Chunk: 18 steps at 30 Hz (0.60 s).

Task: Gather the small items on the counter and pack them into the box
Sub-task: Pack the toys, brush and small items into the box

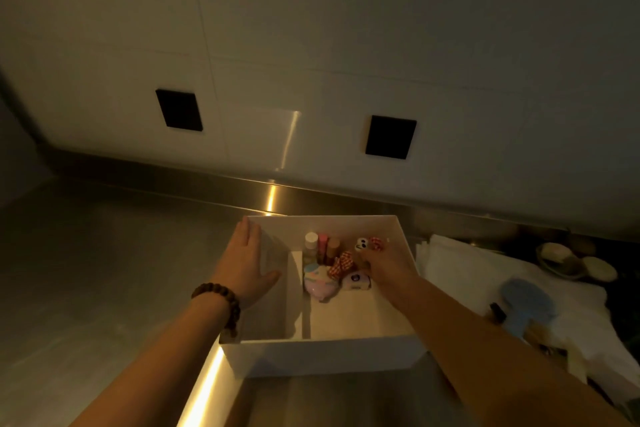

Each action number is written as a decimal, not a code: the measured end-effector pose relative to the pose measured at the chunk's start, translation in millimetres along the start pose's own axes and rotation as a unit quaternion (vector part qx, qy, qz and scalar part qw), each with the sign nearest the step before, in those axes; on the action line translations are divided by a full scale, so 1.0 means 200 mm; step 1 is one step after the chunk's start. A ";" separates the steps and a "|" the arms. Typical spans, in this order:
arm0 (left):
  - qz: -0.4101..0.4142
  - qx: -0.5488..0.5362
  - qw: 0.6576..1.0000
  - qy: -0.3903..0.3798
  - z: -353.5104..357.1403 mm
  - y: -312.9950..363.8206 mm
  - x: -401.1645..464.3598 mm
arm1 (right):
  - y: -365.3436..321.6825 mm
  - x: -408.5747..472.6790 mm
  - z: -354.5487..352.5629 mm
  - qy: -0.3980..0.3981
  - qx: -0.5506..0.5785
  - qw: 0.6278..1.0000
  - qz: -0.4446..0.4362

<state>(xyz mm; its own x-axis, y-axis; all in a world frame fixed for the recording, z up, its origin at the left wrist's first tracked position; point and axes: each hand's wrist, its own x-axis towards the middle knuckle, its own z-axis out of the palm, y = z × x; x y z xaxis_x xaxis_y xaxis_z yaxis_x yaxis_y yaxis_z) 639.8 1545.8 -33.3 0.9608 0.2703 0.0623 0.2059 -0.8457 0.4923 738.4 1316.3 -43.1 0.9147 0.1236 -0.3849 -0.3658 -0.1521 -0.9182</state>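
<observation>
Stainless-steel counter (pixel 104 270) under dim warm light, backed by a pale tiled wall with two dark square plates. On it stands the white box (pixel 322 354), open-topped and split by an upright divider (pixel 304 291) into a narrow left compartment, apparently bare, and a wide right one. The left hand (pixel 247 260), fingers straight, presses flat against the box's left wall to steady it. The right hand (pixel 388 262) reaches down into the right compartment; whether its fingers grip anything cannot be told, as they are turned away. Packed at the far end of that compartment: three small capped bottles (pixel 323 246), a checked red bow (pixel 341 263), a figure with cartoon eyes (pixel 362 243), a pink rounded case (pixel 320 282) and a small lilac block (pixel 356 281). These look light and rigid, the bow soft; each is probably best pinched at its sides between fingertips. To the right, a white cloth (pixel 467 270) carries further items, including a blue round object (pixel 528 305).
</observation>
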 end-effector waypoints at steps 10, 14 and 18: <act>-0.003 0.011 1.000 0.021 0.04 -0.03 0.01 | 0.04 0.04 0.02 0.093 -0.574 0.784 -0.217; -0.003 0.004 1.000 0.019 0.04 -0.03 0.00 | 0.06 0.05 0.00 0.032 -0.664 0.691 -0.283; -0.001 0.011 1.000 0.026 0.05 -0.03 0.01 | 0.08 0.05 -0.05 -0.037 -0.678 0.695 -0.237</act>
<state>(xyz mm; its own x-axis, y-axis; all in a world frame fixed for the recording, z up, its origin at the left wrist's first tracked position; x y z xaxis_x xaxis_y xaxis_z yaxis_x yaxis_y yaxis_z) 641.8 1547.1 -44.2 0.9493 0.2956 0.1069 0.2128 -0.8545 0.4739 743.1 1306.0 -60.5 0.8473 0.5177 -0.1183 0.5181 -0.8548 -0.0302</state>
